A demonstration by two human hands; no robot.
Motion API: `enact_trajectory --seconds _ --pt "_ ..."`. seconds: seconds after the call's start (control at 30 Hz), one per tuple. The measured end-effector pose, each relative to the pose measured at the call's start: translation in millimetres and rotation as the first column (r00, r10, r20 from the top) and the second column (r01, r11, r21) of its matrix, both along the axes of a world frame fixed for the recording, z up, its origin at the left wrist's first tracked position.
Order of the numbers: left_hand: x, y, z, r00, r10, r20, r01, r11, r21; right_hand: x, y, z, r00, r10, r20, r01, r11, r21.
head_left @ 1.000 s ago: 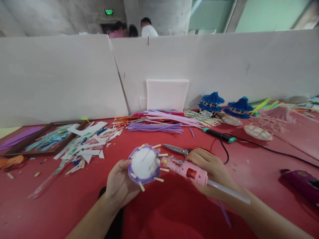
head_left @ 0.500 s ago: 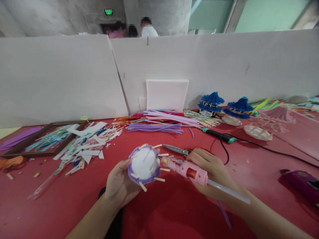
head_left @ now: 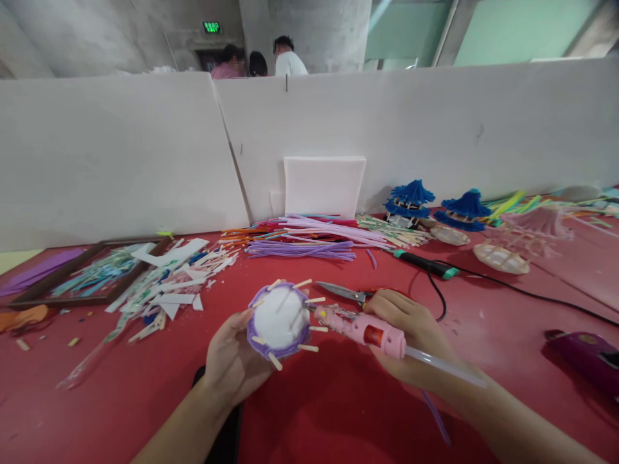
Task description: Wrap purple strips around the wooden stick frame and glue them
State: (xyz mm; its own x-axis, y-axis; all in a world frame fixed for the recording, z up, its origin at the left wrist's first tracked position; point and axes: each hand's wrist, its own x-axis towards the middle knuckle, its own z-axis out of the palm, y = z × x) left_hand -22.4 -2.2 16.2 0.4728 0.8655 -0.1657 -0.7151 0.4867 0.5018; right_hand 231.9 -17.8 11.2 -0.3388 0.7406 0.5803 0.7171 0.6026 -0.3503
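My left hand [head_left: 236, 351] grips a small round craft piece [head_left: 279, 319] by its left side. The piece has a white middle, a purple fuzzy rim and several short wooden sticks poking outward. In my right hand [head_left: 406, 322] is a pink hot glue gun [head_left: 372, 332] with a clear glue stick out of its back end. Its nozzle reaches the right side of the rim, by the sticks; whether it touches cannot be made out. Scissors [head_left: 343, 293] lie just behind the glue gun, their handles partly hidden by my right hand.
Purple pipe cleaners [head_left: 302, 250] lie at the back. Paper and stick scraps [head_left: 178, 283] and a brown frame [head_left: 62, 299] are left. Blue-roofed models [head_left: 411, 200], a black-and-green corded tool [head_left: 425, 263] and a purple device [head_left: 585, 361] sit right. A white partition [head_left: 411, 122] stands behind.
Both hands hold nearly the same pose. The craft piece has shifted very slightly left, with the glue gun's nozzle still at its right side.
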Motion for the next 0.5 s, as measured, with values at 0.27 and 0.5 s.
enact_trajectory --seconds 0.27,0.5 --pt "2 0 3.6 0.997 0.055 -0.048 -0.058 0.996 -0.065 1 0 0.6 0.999 -0.045 0.024 0.044 0.999 0.01" --pt "2 -2 4.2 0.999 0.018 -0.028 -0.019 0.999 -0.042 14 13 1.0 0.981 -0.187 0.052 0.186 0.982 0.021"
